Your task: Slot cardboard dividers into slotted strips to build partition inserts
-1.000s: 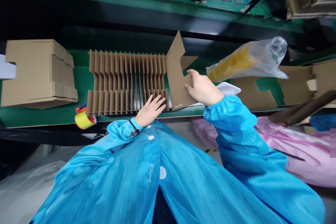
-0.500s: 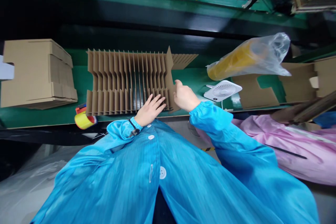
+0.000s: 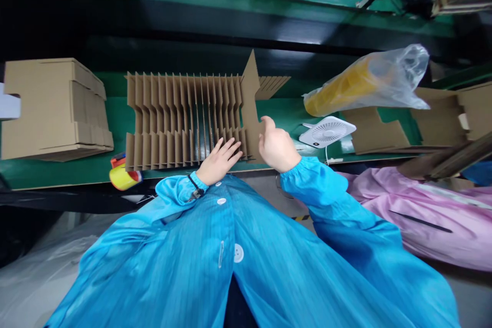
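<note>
Hands (image 3: 219, 162) (image 3: 280, 147) at edges of cardboard dividers (image 3: 250, 113), fan (image 3: 328, 132) apart

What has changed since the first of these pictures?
The right hand and the cardboard panel at its fingertips moved left toward the cardboard dividers, then slightly back. The white fan, earlier mostly hidden by that arm's sleeve, now shows. The left hand stayed spread over the dividers' near edge. Any change of hold is unclear.
</note>
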A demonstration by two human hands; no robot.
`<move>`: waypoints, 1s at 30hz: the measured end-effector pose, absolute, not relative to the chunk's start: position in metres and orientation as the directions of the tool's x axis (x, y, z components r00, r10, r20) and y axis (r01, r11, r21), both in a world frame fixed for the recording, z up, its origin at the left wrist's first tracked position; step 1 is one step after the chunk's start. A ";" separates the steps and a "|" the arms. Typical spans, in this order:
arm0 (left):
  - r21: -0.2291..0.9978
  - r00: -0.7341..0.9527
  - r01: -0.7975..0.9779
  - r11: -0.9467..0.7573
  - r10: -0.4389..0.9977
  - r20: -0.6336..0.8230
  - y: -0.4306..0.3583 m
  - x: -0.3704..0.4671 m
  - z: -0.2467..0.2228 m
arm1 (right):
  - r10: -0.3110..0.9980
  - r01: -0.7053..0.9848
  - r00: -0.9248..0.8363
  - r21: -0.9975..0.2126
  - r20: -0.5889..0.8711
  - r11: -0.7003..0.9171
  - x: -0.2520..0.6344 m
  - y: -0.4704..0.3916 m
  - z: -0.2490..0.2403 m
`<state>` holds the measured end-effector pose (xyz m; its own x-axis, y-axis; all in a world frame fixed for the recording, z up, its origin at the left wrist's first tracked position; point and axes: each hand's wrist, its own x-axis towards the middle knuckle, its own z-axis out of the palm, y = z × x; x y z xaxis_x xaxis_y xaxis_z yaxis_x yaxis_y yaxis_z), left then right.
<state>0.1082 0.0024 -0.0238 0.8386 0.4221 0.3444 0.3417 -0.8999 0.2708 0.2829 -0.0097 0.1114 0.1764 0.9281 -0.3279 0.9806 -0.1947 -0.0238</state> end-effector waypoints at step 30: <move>0.274 0.840 0.347 -0.897 0.428 0.333 0.002 0.108 -0.020 | 0.931 0.981 0.165 -0.041 -0.325 -0.189 0.278 -0.010 0.109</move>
<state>0.1082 0.0017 -0.0195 0.8403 0.4277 0.3332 0.3475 -0.8966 0.2745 0.2777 -0.0096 0.1091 0.1655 0.9310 -0.3253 0.9812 -0.1887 -0.0410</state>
